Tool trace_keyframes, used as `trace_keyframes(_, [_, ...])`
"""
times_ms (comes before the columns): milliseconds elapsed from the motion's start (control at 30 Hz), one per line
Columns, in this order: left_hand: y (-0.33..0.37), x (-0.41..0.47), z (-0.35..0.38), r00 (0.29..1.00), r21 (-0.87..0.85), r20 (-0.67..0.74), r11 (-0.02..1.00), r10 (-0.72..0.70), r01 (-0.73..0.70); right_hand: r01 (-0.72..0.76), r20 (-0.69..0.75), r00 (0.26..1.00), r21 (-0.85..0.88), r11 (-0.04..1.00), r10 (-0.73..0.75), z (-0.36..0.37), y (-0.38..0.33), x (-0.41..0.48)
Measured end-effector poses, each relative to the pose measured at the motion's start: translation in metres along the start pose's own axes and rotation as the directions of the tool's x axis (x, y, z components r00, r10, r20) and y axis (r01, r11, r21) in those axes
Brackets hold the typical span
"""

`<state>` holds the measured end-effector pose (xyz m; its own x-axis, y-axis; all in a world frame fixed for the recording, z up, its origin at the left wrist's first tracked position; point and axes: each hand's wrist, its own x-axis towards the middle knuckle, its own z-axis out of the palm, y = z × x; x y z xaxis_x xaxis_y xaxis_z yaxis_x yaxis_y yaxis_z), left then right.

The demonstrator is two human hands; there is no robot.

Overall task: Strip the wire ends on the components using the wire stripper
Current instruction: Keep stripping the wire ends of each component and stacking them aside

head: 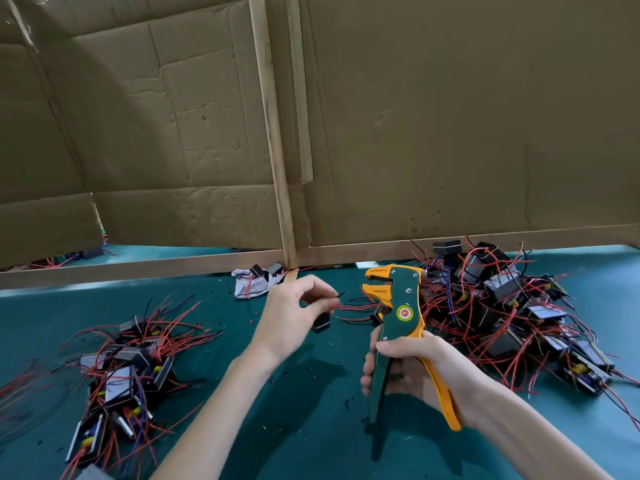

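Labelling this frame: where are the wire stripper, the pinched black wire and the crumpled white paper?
wire stripper [403, 313]: head view, round red pivot.
black wire [341, 295]: head view, free tip.
white paper [258, 288]: head view, middle.

The wire stripper [403, 306] was dark green with orange jaws and one orange handle. The bench [311, 410] was teal. The components [502, 285] were black and grey, their wires [356, 307] red, black and blue. The cardboard [450, 116] was brown.
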<state>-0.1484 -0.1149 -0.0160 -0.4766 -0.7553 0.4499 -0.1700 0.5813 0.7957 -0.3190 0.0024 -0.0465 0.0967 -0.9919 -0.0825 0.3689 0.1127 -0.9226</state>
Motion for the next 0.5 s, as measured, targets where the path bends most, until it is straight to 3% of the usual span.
trace_keyframes(233, [0.02, 0.0, -0.008, 0.998, 0.064, 0.049, 0.997, 0.044, -0.047, 0.007, 0.136, 0.991, -0.088, 0.996, 0.005, -0.001, -0.002, -0.002])
trace_keyframes(500, [0.023, 0.001, -0.011, 0.992, 0.072, 0.125, 0.997, 0.022, -0.031, 0.013, 0.154, 0.988, -0.145, 0.989, 0.009, -0.002, 0.0, -0.003])
